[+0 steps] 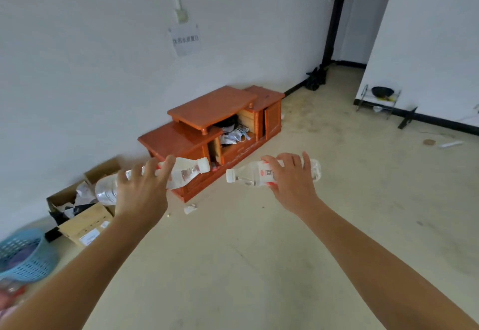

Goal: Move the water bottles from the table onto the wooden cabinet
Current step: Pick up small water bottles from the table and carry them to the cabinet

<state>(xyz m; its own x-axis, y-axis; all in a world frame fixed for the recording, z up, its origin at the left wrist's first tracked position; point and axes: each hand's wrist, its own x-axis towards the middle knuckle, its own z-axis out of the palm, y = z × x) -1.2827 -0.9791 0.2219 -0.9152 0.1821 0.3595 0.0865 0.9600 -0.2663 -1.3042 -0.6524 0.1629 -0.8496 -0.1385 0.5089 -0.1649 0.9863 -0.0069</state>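
My left hand point(141, 189) grips a clear water bottle point(186, 173) held sideways, its white cap pointing right. My right hand point(293, 184) grips a second clear water bottle point(252, 175) with a red and white label, also sideways, cap pointing left. Both bottles hang in the air above the floor. Beyond them the low orange-brown wooden cabinet point(212, 106) stands against the white wall, its raised top bare and its open middle compartment stuffed with papers and dark items. No table is in view.
Open cardboard boxes point(85, 215) with scraps sit on the floor at the left. A blue plastic basket point(26, 254) is at the lower left. A small metal rack point(378, 101) stands by the right wall. A black bag point(315, 78) lies in the far corner.
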